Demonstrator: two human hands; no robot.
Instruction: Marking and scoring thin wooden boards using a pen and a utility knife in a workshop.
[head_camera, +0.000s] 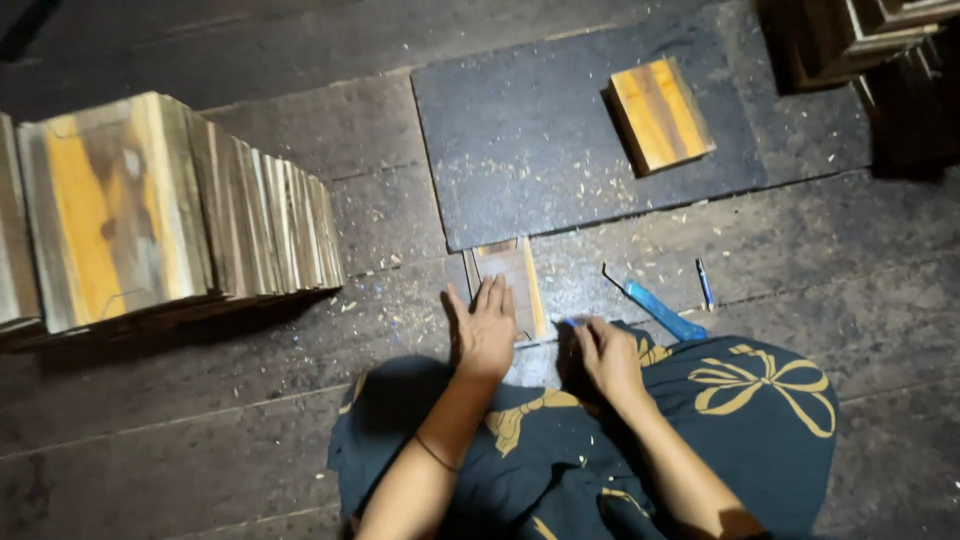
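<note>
Two hands are seen low in the frame, both set at a small wooden piece (510, 285) that lies on the dark plank floor (200, 400) just below the near edge of a dark flat board (530, 150). The left hand (484, 330) is laid flat on the piece's near end, palm down, its fingers (492, 295) held together and stretched toward twelve o'clock, the thumb spread off toward ten o'clock; nothing is clamped in it. The right hand (608, 355) is curled at the piece's near corner, about four o'clock from its middle, and its fingertips seem pinched on something small and blue, though what is held cannot be told.

The piece's long axis runs from six to twelve o'clock, away from the person, so that it is lined up with the left fingers and lies under them. Of the two hands, the left is the nearer: it rests on the wood, while the right only meets its edge.

A blue-handled tool (660, 310) lies at two o'clock from the right hand, with a pen (705, 284) just beyond it. A thicker wooden block (660, 115) sits on the board at one o'clock, well apart. A row of wooden tiles (180, 210) stands on edge at ten o'clock. A dark patterned cloth (720, 420) covers the lap.
</note>
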